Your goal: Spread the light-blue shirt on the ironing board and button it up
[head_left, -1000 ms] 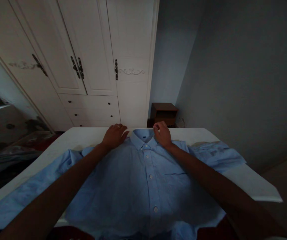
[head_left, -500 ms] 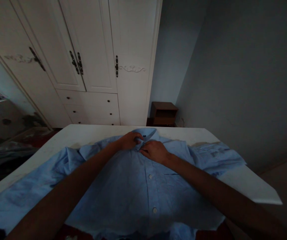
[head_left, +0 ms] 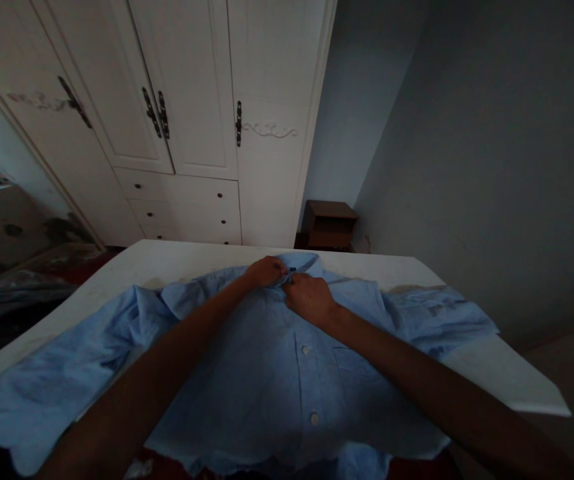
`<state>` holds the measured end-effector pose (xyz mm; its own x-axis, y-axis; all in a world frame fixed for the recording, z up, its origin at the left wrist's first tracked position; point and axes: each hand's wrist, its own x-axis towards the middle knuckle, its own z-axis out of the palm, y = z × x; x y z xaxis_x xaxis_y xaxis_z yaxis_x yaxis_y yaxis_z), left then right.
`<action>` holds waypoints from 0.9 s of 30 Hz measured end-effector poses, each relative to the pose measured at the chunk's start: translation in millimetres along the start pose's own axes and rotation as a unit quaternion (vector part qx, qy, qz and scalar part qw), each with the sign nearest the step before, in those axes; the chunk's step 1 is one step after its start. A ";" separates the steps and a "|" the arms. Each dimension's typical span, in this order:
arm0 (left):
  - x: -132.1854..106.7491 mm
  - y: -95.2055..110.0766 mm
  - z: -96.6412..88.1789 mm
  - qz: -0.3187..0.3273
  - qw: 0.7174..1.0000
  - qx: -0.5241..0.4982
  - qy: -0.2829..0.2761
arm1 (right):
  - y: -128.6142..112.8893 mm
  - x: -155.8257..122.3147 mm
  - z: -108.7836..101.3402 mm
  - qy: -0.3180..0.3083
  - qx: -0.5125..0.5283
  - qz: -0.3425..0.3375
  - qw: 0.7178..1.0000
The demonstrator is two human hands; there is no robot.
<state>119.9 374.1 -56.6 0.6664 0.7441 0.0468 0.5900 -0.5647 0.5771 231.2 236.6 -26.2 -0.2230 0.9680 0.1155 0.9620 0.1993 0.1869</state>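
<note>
A light blue button-up shirt [head_left: 247, 373] lies front side up across a white table, sleeves spread to both sides and its hem hanging over the near edge. At the neck, my left hand [head_left: 267, 271] pinches the left side of the collar. My right hand [head_left: 309, 297] is closed on the collar's opening just beside it, the fingertips of both hands nearly meeting. White buttons run down the placket below; one button [head_left: 305, 350] shows under my right hand. A small dark label is visible inside the collar. The top button is hidden by my fingers.
The white table [head_left: 187, 257] has angled far corners. Beyond it stand a white wardrobe [head_left: 191, 87] with drawers and a small brown nightstand [head_left: 331, 223]. A grey wall rises on the right. Plastic-covered bundles [head_left: 27, 280] lie at the left.
Both hands stay at the collar and have come closer together, the left fingers shifting over its edge. The camera view has tilted slightly.
</note>
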 end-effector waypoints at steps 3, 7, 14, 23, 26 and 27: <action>1.2 2.3 -0.7 -0.018 0.999 0.030 -0.002 | 1.9 4.7 0.8 0.003 -0.004 -0.010 1.000; -4.9 5.2 -1.6 -0.015 0.999 0.045 0.010 | 10.1 7.4 -1.0 0.007 0.000 -0.059 0.998; -10.9 2.6 0.7 0.009 0.998 0.040 0.047 | 27.3 14.2 -0.5 0.009 -0.007 -0.139 0.990; -17.2 2.9 1.8 0.046 0.998 -0.011 0.049 | 40.4 15.7 29.7 0.071 -0.003 -0.226 0.971; -36.6 4.3 -6.8 0.092 0.994 -0.032 0.047 | 42.8 12.3 39.5 0.173 -0.001 -0.244 0.954; -44.5 3.9 -10.4 0.119 0.992 -0.035 0.038 | 43.7 10.8 42.1 0.211 -0.006 -0.246 0.946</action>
<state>87.7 342.5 -48.0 0.7449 0.6195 0.2476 0.3857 -0.7027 0.5979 277.4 262.2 -57.8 -0.6887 0.6110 0.3904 0.7243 0.6054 0.3300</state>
